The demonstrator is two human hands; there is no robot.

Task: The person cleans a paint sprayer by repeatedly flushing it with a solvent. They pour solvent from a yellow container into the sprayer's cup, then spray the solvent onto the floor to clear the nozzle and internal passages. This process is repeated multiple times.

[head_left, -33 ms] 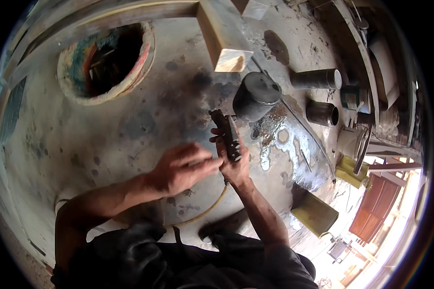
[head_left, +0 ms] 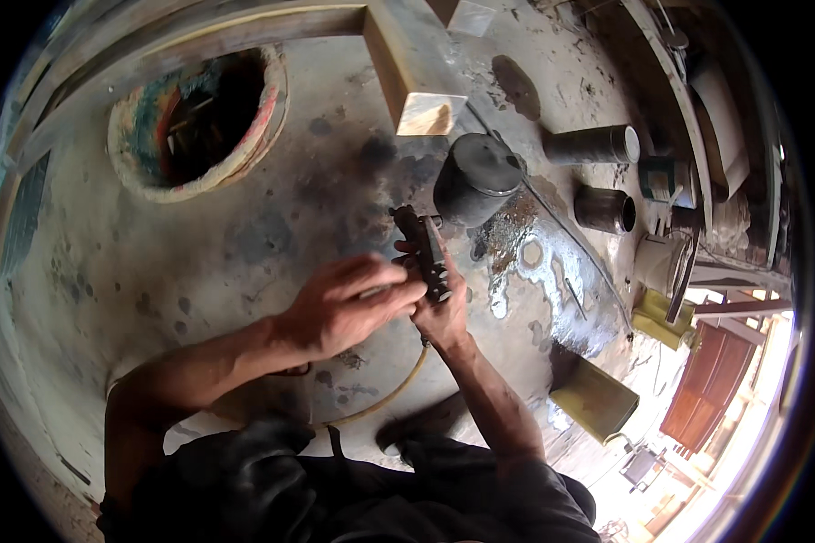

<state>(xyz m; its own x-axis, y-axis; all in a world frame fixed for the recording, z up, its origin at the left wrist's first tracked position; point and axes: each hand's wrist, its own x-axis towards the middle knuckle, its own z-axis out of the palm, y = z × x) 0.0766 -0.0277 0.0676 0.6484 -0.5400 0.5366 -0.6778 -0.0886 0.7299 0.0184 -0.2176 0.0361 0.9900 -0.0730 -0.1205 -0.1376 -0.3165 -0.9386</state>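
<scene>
A dark metal spray gun [head_left: 423, 249] is gripped in my right hand [head_left: 441, 317], its head pointing away from me. From the base of its handle a yellowish hose [head_left: 398, 389] curves down and left towards my legs. My left hand [head_left: 344, 303] is beside the gun's rear end, with bent fingers drawn together near the knobs. Slight blur and the fingers themselves hide what, if anything, they pinch; I cannot tell whether they touch the gun. Just beyond the gun, a dark lidded can [head_left: 478, 179] stands on the stained floor [head_left: 235, 271].
A paint-crusted round tub [head_left: 122, 145] stands far left. Wooden beams [head_left: 407, 81] jut in from the top. At right lie dark cylinders [head_left: 598, 145], a thin rod [head_left: 570, 235], a wet patch [head_left: 534, 281] and a yellow-green tin [head_left: 598, 403]. A reddish-brown panel [head_left: 706, 389] is beyond.
My left hand has shifted slightly right and up, closer to the spray gun's rear. My right hand keeps its hold on the gun. The whole view has shifted a little.
</scene>
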